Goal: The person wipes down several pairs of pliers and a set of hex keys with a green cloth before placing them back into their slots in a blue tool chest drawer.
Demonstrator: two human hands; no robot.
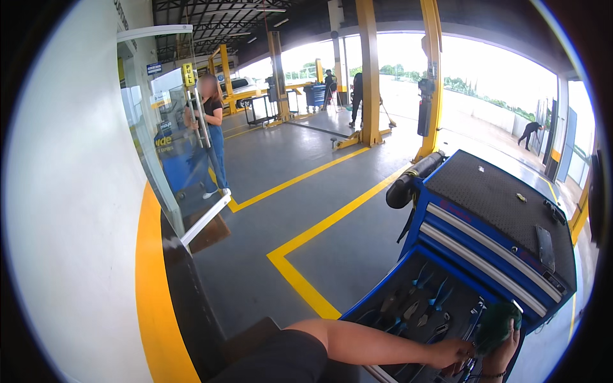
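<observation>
Over the right side of an open drawer (378, 299) in a blue tool cabinet (414, 225), my right hand (503, 352) holds a dark green cloth (495, 328). Close beside it on the left, my left hand (452, 353) reaches down at the drawer's tools with bent fingers; whether it grips anything is unclear. Blue-handled pliers (440, 297) and other pliers (411, 310) lie on the drawer's dark liner. Wrenches (474, 313) lie near the cloth, partly hidden by it and my hands.
On the cabinet's black top mat (479, 186) lies a phone-like flat object (545, 246). A dark padded roll (414, 179) hangs at its left side. A person (213, 119) stands behind a glass door (167, 143). Yellow lift posts (368, 72) and several people are farther off.
</observation>
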